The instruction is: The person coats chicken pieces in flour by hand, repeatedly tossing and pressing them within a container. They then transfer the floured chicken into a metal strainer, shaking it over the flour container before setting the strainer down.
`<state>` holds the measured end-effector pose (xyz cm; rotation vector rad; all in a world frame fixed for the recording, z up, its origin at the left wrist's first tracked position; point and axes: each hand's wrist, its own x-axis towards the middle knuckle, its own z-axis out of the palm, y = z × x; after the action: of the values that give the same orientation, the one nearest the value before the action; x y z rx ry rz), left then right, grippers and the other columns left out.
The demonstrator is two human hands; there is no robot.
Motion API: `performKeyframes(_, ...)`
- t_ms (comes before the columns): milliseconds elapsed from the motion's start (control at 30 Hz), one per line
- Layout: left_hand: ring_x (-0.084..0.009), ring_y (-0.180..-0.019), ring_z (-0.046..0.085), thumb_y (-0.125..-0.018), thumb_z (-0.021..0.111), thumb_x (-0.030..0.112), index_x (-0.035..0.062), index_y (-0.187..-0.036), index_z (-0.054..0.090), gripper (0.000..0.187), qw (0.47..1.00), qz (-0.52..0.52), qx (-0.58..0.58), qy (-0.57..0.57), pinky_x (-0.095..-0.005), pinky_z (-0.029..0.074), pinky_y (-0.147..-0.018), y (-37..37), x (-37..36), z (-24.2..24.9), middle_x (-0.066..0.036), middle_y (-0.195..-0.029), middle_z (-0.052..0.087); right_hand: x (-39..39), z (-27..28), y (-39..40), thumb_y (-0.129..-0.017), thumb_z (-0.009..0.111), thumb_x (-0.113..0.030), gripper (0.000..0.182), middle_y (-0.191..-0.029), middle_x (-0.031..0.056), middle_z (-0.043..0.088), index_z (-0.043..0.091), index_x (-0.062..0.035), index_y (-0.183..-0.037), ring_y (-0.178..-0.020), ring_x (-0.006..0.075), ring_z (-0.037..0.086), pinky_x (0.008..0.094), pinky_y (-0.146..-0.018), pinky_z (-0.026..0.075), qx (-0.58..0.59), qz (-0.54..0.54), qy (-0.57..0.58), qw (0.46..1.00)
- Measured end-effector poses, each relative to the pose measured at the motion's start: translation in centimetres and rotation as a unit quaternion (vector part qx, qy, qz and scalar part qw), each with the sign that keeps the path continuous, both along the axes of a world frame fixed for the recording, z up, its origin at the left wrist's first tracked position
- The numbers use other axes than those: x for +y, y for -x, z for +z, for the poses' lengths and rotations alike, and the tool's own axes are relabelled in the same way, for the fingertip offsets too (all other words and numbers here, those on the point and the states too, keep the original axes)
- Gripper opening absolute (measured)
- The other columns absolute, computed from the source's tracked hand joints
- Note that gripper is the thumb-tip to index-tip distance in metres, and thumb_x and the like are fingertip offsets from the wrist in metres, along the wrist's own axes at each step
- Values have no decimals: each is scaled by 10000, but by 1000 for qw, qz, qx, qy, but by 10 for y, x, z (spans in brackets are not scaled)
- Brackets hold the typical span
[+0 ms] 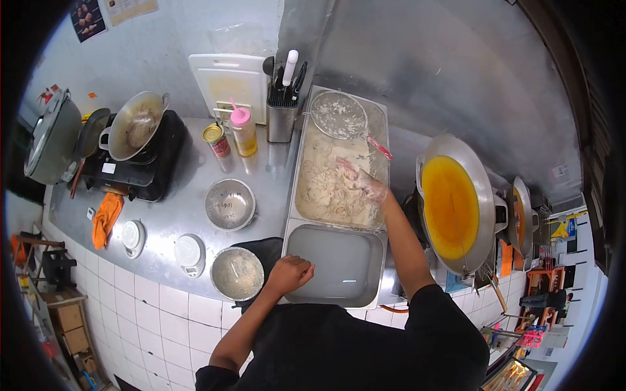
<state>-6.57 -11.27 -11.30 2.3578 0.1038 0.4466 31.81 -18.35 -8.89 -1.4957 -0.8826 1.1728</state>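
Note:
My right hand point(366, 182), coated in flour, reaches into the floured pieces point(326, 189) in a steel tray point(305, 150). Its fingers are partly buried, so what they hold is hidden. Over the near left corner of a grey basin point(336, 264) my left hand point(291, 274) is curled closed, with nothing seen in it. A round sieve point(339, 115) with a red handle lies across the far end of the flour tray. Left of my left hand sits a metal bowl point(237, 274) with pale residue.
A wok of orange oil point(450, 207) stands on the right. To the left are a steel bowl point(230, 204), two white scales point(189, 254), a pink-lidded bottle point(243, 132), a can point(216, 140), a knife block point(282, 120) and a pan on a black stove point(140, 163).

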Motion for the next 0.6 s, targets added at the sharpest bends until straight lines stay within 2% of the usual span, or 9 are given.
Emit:
performKeyframes(67,-285,-633,638,-912,665,207,84,-676,612,272,1000,1,1,-3,-412,514,-671,0,0,1,-85,-638,628,7,10,5,-801,658,-27,789,-1555,72,453,403,-53,-1547,-1433,192,421,296,-1113,400,16,-22,-26,999)
performKeyframes(133,-286,-631,637,-911,666,205,83,-679,616,267,1000,0,2,-6,-413,514,-669,0,0,0,-86,-637,627,8,11,-1,-782,674,-6,748,-1486,72,519,464,-39,-1499,-1359,195,498,310,-1064,449,-1,8,-13,1000)
performKeyframes(200,-286,-630,636,-910,667,203,83,-681,619,263,1000,-3,1,-4,-414,513,-667,-1,0,1,-87,-637,626,14,11,-24,-779,710,5,683,-1395,74,596,526,-23,-1436,-1258,195,586,321,-1009,496,-50,91,34,994)
performKeyframes(300,-287,-630,635,-911,666,202,84,-685,623,258,1000,-5,-4,1,-413,513,-667,-2,1,4,-88,-636,626,15,-1,-34,-734,649,122,652,-1252,61,678,579,-28,-1364,-1054,196,664,306,-860,557,-130,49,-55,989)
performKeyframes(400,-287,-632,636,-913,663,203,84,-688,627,257,1000,-5,-1,1,-413,514,-670,0,1,4,-89,-636,626,12,3,-16,-773,670,93,514,-1134,71,710,620,-10,-1274,-1005,197,686,304,-847,557,-92,-96,-58,989)
performKeyframes(500,-287,-636,639,-914,659,204,83,-693,631,254,1000,-3,4,0,-412,515,-674,0,1,3,-89,-637,627,10,-11,-23,-820,747,16,402,-1138,61,675,617,-21,-1199,-1052,195,665,339,-934,547,-129,-93,-50,986)
performKeyframes(600,-287,-639,642,-915,657,205,83,-698,635,250,1000,-8,7,0,-411,517,-677,-1,2,5,-88,-639,628,-2,2,-13,-820,743,42,372,-1131,66,671,618,-22,-1165,-1063,196,658,335,-914,555,88,-175,-75,978)
